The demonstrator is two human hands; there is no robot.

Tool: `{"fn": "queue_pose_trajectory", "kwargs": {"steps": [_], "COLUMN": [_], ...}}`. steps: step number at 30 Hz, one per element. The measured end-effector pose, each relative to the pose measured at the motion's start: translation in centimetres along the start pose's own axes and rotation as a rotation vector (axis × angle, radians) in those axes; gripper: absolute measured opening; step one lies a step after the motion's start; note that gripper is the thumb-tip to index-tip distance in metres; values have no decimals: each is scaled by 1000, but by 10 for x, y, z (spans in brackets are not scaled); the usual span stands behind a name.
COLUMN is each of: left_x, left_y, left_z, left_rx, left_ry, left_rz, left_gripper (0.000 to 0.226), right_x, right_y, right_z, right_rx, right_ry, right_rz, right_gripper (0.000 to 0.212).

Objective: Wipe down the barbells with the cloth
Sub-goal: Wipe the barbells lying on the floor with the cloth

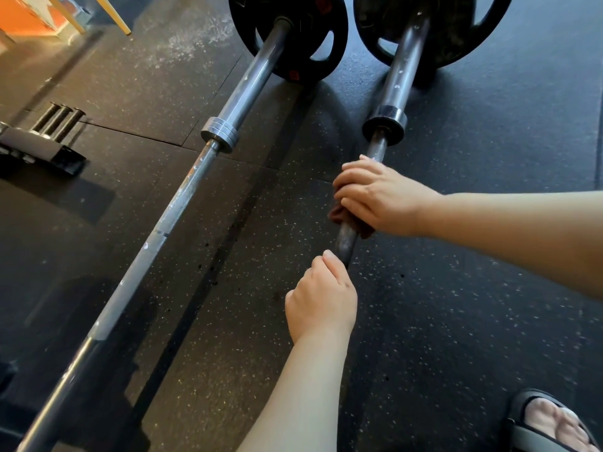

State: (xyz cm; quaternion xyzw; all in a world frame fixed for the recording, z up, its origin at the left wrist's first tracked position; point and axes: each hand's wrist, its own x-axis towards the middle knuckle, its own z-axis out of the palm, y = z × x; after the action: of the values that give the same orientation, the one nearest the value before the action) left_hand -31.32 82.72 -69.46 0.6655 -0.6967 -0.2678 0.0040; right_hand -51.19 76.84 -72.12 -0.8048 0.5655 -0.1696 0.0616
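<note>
Two barbells lie side by side on the black rubber floor, each with a black plate at the far end. The right barbell [399,73] has a dark shaft. My right hand [381,194] grips that shaft just below its collar, wrapped over a dark brown cloth [339,215] that pokes out under the fingers. My left hand [321,298] grips the same shaft lower down, closer to me, and hides the bar beneath it. The left barbell [156,236] is silvery, runs diagonally to the lower left, and nobody touches it.
A black rack with short metal bars [49,138] sits on the floor at the left. Wooden legs [114,14] and an orange surface show at the top left. My sandalled foot [551,425] is at the bottom right.
</note>
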Motion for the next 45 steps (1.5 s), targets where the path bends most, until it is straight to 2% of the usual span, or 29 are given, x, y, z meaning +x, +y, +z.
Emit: {"fn": "queue_pose_trajectory", "kwargs": {"steps": [3, 6, 10, 13, 16, 19, 22, 24, 25, 27, 29, 31, 33, 35, 37, 42, 45], "left_x": [0, -1, -1, -1, -2, -1, 1, 2, 1, 1, 0, -1, -2, -4, -6, -17, -31], "left_y": [0, 1, 1, 2, 2, 2, 3, 3, 3, 3, 1, 0, 0, -1, -3, -14, -21], "left_z": [1, 0, -2, -1, -1, -2, -2, -2, -2, -2, -3, -3, -5, -6, -6, -2, -2], "left_rx": [2, 5, -2, 1, -4, -7, -3, -4, -7, -16, -42, -76, -87, -82, -84, 10, 76], "left_ry": [3, 1, 7, -3, -6, -1, 5, 6, 2, 1, -5, -2, 18, 39, 45, 11, 19], "left_rz": [-4, -3, 8, 0, -2, -2, 4, 3, 0, -9, -28, -39, -30, -18, -8, -40, -71], "left_gripper": [57, 57, 55, 56, 55, 55, 52, 50, 51, 53, 53, 51, 47, 43, 42, 55, 60], "right_x": [6, 2, -2, 10, 22, 13, -9, -11, -9, 1, 10, 7, -6, -17, -18, -6, -19], "right_y": [-1, -24, -22, 13, 22, -8, -39, -33, -23, 0, 6, -13, -43, -60, -52, -25, -61], "right_z": [2, 13, -1, -7, -7, 2, 6, 2, 0, -8, -11, -3, 5, 4, 4, -3, 6], "right_rx": [-11, -56, 16, -54, -81, -119, -16, 3, -18, -56, -95, -156, -114, -15, -29, -71, -88], "right_ry": [101, 203, -45, 4, 61, 128, 23, -55, -60, -7, 45, 89, 77, -26, -99, 36, 42], "right_rz": [133, 63, -101, 48, 228, 104, -91, -164, -153, -11, 112, 90, 17, -108, -183, 95, 5], "right_gripper": [49, 35, 46, 51, 35, 23, 23, 28, 34, 46, 48, 40, 34, 33, 30, 37, 36]}}
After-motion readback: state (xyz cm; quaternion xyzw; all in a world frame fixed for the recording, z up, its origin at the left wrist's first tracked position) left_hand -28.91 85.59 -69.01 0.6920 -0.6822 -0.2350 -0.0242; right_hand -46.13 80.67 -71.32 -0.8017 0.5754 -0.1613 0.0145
